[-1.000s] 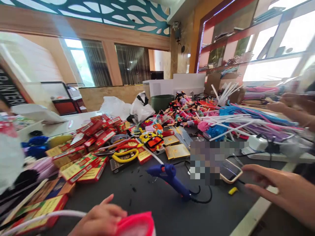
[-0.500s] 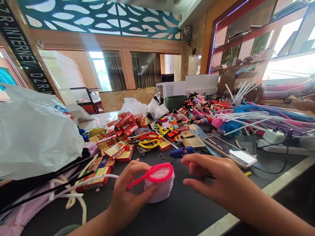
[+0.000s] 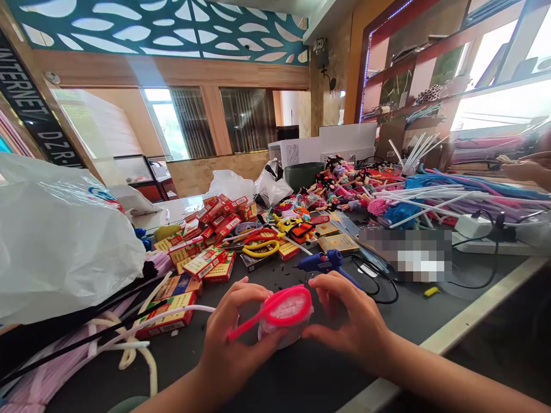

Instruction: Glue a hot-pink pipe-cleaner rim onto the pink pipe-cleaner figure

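A short pale pink cylinder (image 3: 282,335) stands at the front of the dark table, with a bright pink fuzzy strip (image 3: 269,314) looped round its top rim and a straight end pointing to the lower left. My left hand (image 3: 236,321) grips the cylinder from the left, thumb in front, the strip's end passing over it. On the right, my right hand (image 3: 348,315) has its thumb and fingers apart beside the cylinder, holding nothing that shows. A blue glue gun (image 3: 321,261) lies just behind the hands.
Red and yellow boxes (image 3: 206,261) and a white plastic bag (image 3: 64,223) occupy the left. Small dolls (image 3: 340,186) are heaped at the back. A power strip (image 3: 473,244) and bundled fuzzy stems (image 3: 465,198) are on the right. Another person's hand (image 3: 523,172) shows at the right edge.
My right hand has moved left and down, close to the cylinder. My left hand and the cylinder have shifted slightly right, and the looped top is tilted more toward the camera.
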Demonstrator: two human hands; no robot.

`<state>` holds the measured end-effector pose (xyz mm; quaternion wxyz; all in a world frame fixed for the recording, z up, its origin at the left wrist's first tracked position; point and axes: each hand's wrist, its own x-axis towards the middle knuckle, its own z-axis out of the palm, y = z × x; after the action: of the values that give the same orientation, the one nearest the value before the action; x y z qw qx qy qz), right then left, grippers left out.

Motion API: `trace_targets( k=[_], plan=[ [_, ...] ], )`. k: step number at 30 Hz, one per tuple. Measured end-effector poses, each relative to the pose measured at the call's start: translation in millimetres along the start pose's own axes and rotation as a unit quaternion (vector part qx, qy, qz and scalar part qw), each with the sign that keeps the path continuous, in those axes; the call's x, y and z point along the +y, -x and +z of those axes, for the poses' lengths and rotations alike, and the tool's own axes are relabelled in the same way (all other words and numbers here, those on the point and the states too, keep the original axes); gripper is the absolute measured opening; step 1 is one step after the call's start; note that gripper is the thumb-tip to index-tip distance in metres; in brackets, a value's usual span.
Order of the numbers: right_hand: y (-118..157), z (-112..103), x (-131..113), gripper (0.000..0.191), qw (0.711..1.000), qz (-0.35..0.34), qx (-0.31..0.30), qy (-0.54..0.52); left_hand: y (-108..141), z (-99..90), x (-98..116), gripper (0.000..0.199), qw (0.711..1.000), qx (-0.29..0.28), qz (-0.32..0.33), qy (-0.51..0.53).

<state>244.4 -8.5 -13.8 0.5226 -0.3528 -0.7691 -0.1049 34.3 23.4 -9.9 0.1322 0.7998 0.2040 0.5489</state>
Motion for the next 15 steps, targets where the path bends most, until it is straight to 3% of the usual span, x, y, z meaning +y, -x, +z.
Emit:
trace_targets(
  k=[8,15],
  plan=[
    [6.5,0.7,-6.4,0.041,1.000,-0.016,-0.005,0.010,-2.1,0.8,7.0,0.044,0.990,-0.034,-0.140,0.011],
    [8.8,0.9,-8.4,0.028,0.995,-0.100,0.005,0.028,1.3,-4.4,6.1,0.042,0.989,-0.061,-0.134,-0.018]
  ],
)
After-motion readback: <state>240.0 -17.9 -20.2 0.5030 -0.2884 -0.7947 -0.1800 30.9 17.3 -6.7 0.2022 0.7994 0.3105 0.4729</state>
